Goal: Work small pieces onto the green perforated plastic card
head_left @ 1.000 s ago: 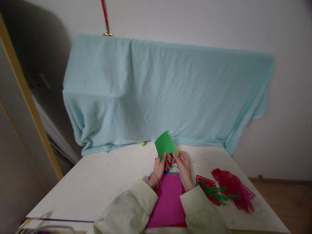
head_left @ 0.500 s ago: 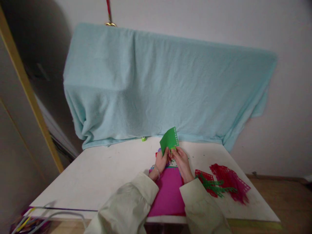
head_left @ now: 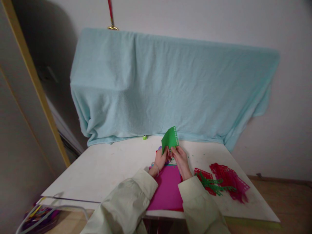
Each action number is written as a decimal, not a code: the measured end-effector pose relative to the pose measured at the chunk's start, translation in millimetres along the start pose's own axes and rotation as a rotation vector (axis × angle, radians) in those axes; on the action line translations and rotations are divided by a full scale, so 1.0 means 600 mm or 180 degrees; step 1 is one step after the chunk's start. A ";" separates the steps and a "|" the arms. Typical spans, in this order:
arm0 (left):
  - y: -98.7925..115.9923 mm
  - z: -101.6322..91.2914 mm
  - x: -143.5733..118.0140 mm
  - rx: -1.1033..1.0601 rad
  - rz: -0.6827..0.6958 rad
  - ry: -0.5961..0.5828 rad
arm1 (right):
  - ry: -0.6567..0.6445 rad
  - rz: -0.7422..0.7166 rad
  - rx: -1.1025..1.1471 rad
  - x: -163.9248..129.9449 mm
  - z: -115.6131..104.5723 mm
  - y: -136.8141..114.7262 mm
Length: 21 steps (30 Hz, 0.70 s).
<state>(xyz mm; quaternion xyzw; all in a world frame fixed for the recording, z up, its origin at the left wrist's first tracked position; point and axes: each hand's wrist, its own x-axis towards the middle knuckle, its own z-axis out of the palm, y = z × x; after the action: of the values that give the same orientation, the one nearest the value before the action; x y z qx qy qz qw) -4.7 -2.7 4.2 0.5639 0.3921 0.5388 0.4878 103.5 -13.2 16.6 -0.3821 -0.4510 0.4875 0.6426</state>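
My left hand [head_left: 160, 158] pinches the lower left corner of a green paper sheet [head_left: 168, 139], raised and tilted above the table. A row of small punched holes runs along the sheet's right edge. The fingers of my right hand [head_left: 179, 157] are closed at the lower right corner. They cover a small light-green thing, mostly hidden now, whose kind I cannot tell. Beneath my wrists lies a stack of coloured paper with a magenta sheet [head_left: 165, 190] on top. Tiny green bits are scattered around my hands. Something purple and red shows partly behind my left hand.
On the right of the white table [head_left: 109, 172] lie red and magenta perforated papers [head_left: 227, 178] and green perforated strips [head_left: 212, 184]. A small light-green object [head_left: 145, 137] stands at the back edge, before a pale blue cloth [head_left: 170, 84]. A grey cable [head_left: 70, 207] hangs front left.
My view has shifted slightly. My right fingers have shifted a little at the sheet's corner, and the light-green thing they hold is less visible. The green paper stays held up.
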 end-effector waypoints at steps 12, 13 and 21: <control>-0.011 -0.009 0.008 -0.0021 -0.0025 0.0175 | -0.0021 0.0021 -0.0058 0.009 0.000 0.025; -0.012 -0.008 0.008 0.0012 -0.0010 0.0195 | -0.0018 0.0030 -0.0056 0.009 -0.001 0.025; -0.007 -0.007 0.008 0.0088 0.0145 0.0386 | -0.0090 0.0056 0.0090 0.003 0.002 0.016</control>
<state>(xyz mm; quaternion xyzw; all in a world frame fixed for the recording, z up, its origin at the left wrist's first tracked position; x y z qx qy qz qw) -8.2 3.2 1.0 0.5457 0.4154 0.5775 0.4429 99.9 -9.5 8.5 -0.3700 -0.4497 0.5048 0.6372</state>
